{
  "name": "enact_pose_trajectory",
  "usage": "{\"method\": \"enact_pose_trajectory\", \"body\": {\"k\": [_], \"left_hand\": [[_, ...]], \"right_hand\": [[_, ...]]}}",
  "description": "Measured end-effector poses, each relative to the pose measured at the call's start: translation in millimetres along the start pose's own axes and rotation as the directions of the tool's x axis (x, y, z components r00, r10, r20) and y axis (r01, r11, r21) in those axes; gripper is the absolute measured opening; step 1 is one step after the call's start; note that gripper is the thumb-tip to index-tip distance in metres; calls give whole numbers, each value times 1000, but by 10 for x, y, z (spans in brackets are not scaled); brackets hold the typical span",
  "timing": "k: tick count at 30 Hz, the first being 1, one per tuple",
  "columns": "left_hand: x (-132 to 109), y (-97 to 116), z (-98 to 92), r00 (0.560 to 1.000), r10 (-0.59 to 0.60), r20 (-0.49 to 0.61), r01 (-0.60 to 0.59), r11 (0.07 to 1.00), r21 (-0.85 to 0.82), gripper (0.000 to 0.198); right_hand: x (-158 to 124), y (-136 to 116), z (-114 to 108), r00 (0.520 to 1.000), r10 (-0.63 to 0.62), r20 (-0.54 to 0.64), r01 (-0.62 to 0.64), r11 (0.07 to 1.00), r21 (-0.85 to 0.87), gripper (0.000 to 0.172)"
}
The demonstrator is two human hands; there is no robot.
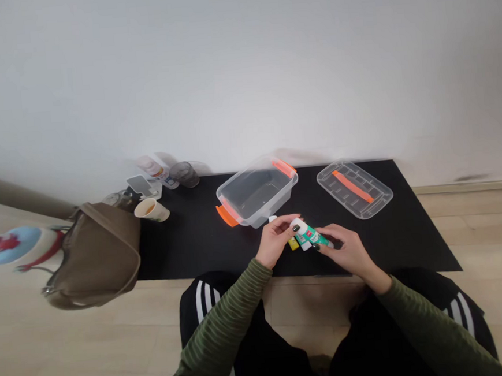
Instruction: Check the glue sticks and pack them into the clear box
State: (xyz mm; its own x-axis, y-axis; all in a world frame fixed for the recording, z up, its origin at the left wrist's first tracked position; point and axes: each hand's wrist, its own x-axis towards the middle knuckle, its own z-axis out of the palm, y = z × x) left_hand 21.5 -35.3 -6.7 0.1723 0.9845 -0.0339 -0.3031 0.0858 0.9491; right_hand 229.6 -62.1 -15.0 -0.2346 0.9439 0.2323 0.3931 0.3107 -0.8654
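Both hands meet over the front of the black table (186, 245). My left hand (276, 239) pinches the white cap end of a green-and-white glue stick (311, 235). Around its green body, at the other end, are the fingers of my right hand (345, 246). Below and partly behind the stick are a yellow item (293, 243) and another white-and-green one, partly hidden by the stick and fingers. A clear plastic box (258, 192) with orange latches stands open just behind my left hand. Its clear lid (355, 188), with an orange handle, lies at the back right.
At the back left are a paper cup (151, 210) with some liquid, a dark glass (184, 174), a white bottle (156, 171) and a small white stand (144, 187). A brown bag (99, 252) covers the table's left end. A wall rises behind.
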Motion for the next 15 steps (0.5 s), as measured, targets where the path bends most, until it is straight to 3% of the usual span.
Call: {"method": "enact_pose_trajectory", "body": {"k": [6, 8, 10, 11, 13, 15], "left_hand": [[-53, 40, 46, 999, 2, 51, -5, 998, 67, 30], [-73, 110, 34, 997, 65, 50, -72, 987, 144, 27], [-81, 231, -41, 978, 208, -11, -196, 939, 281, 22], [-73, 304, -110, 951, 301, -67, -257, 893, 369, 20], [-24, 446, -311, 848, 483, -219, -301, 778, 551, 21], [75, 537, -571, 716, 587, -377, -210, 697, 686, 31]], "right_hand": [[11, -19, 39, 990, 72, 121, -73, 997, 1, 28], [9, -5, 65, 988, 69, 140, -67, 998, -15, 29], [5, 26, 91, 988, 79, 133, -79, 997, -4, 28], [3, 46, 103, 988, 94, 126, -97, 995, 20, 28], [2, 86, 121, 984, 141, 109, -151, 985, 89, 29], [4, 119, 130, 977, 184, 112, -201, 966, 165, 32]]}}
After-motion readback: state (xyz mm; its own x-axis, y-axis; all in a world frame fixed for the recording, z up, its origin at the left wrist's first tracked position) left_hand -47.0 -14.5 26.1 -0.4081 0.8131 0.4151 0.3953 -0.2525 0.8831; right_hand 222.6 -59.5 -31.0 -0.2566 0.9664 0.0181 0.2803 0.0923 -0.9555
